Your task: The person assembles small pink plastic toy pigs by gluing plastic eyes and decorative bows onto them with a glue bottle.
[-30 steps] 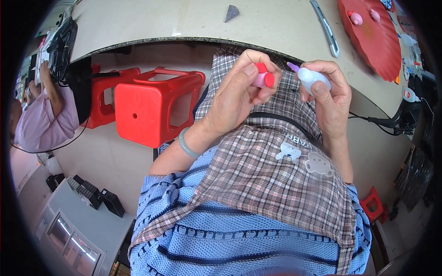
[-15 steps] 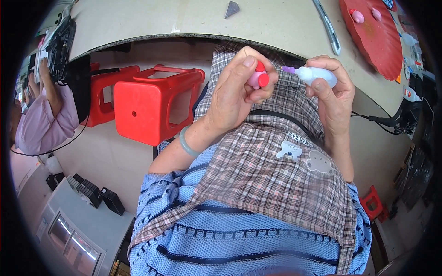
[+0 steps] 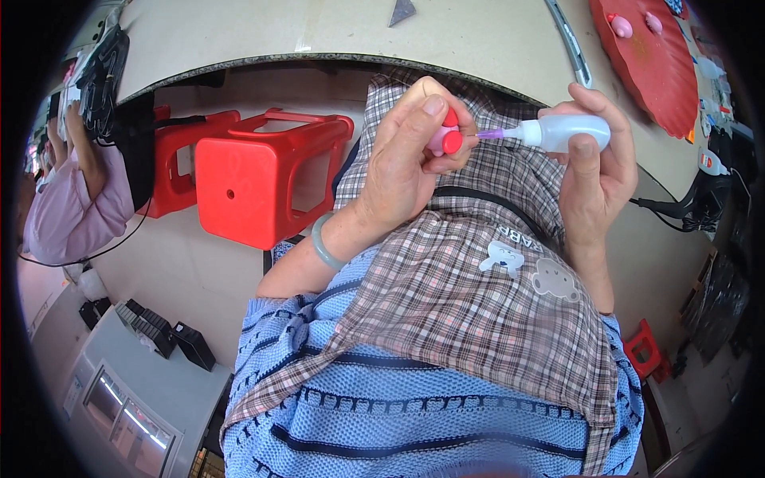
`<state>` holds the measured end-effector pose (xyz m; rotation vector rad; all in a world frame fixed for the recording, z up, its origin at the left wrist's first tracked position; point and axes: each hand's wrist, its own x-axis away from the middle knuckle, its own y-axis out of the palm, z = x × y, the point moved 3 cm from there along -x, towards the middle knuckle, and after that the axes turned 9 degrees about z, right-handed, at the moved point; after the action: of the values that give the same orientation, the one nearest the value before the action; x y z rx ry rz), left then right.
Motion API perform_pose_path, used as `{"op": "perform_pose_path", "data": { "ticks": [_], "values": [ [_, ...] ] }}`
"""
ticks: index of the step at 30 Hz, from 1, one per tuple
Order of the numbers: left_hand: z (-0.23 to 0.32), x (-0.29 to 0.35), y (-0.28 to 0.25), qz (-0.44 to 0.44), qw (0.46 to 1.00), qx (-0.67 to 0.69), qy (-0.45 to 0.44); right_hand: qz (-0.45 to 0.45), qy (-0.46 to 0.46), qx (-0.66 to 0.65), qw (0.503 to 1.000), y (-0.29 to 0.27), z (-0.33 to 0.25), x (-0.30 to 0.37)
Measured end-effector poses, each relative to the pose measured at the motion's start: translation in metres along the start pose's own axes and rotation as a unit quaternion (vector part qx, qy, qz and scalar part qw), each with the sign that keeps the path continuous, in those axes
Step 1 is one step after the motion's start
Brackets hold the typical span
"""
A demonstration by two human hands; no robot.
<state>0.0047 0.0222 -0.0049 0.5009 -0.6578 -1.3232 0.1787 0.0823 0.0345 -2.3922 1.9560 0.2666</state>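
Note:
Pinched in my left hand [image 3: 410, 139] is a small pink figure [image 3: 438, 143] with round red parts, partly hidden by my fingers. My right hand [image 3: 596, 163] grips a translucent white squeeze bottle [image 3: 570, 133] with a white collar and a thin purple needle tip [image 3: 492, 135]. The bottle lies nearly level, its tip pointing left. The tip's end is at the edge of the pink figure, by a red round part; whether it touches I cannot tell. Both hands are above my lap, in front of the table edge.
On the table [image 3: 335, 28] lie a utility knife [image 3: 570, 44], a grey triangular piece [image 3: 402, 11] and a red leaf-shaped tray [image 3: 645, 72] holding small pink pieces [image 3: 621, 26]. Red plastic stools [image 3: 239, 191] stand at left, near a person in a pink top [image 3: 84, 195].
My right hand has turned the squeeze bottle more level and brought its purple tip left to the pink figure. My left hand has barely moved.

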Motion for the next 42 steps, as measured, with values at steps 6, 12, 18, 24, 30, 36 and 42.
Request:
{"op": "perform_pose_path", "data": {
  "ticks": [6, 12, 18, 24, 30, 36, 42],
  "values": [
    [-0.002, 0.001, -0.002, 0.000, 1.000, -0.006, 0.014, -0.002, -0.164, 0.107, 0.981, 0.006, -0.010, 0.004],
    [-0.002, 0.002, -0.001, 0.005, 1.000, -0.009, 0.018, -0.027, -0.254, 0.164, 0.953, 0.008, -0.016, 0.006],
    [-0.003, 0.002, -0.002, -0.002, 0.999, -0.016, 0.031, -0.039, -0.299, 0.184, 0.936, 0.009, -0.016, 0.007],
    [-0.002, 0.002, 0.000, -0.002, 0.999, -0.022, 0.032, -0.042, -0.321, 0.185, 0.928, 0.010, -0.016, 0.007],
    [-0.003, 0.002, -0.001, 0.000, 0.999, -0.026, 0.027, -0.050, -0.324, 0.198, 0.924, 0.011, -0.018, 0.007],
    [-0.003, 0.001, -0.001, 0.000, 0.999, -0.019, 0.026, -0.051, -0.329, 0.208, 0.920, 0.012, -0.019, 0.007],
    [-0.002, 0.001, -0.002, -0.005, 0.999, -0.034, 0.010, -0.047, -0.332, 0.217, 0.917, 0.013, -0.021, 0.007]
  ]
}}
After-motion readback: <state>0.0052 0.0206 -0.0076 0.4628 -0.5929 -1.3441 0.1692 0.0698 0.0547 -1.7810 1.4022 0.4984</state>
